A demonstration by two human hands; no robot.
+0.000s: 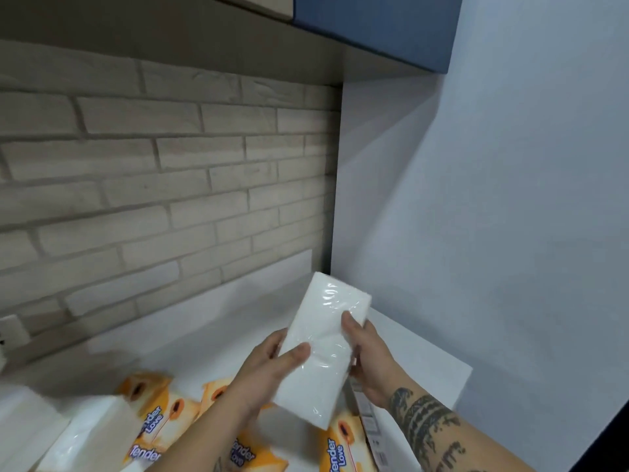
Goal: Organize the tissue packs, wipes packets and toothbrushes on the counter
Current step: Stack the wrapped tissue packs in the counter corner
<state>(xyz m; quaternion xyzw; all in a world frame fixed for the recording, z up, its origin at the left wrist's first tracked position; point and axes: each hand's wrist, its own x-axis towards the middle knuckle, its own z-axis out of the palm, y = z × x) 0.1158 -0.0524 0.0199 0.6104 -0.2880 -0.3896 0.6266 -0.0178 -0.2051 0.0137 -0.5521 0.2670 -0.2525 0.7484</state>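
A white tissue pack (323,349) in clear wrap is held above the white counter (218,332), tilted toward the far right corner. My left hand (269,369) grips its left side with the thumb across the front. My right hand (367,356) grips its right edge. Below lie several orange wipes packets: one (153,413) at lower left, one (245,451) under my left forearm, one (343,444) at lower centre. Another white tissue pack (92,437) lies at the lower left. A narrow toothbrush package (369,420) lies on the counter by my right wrist.
A brick backsplash (170,185) runs behind the counter and meets a plain white wall (493,233) at the right corner. A blue cabinet (374,25) hangs overhead. A wall socket (10,330) sits at the far left.
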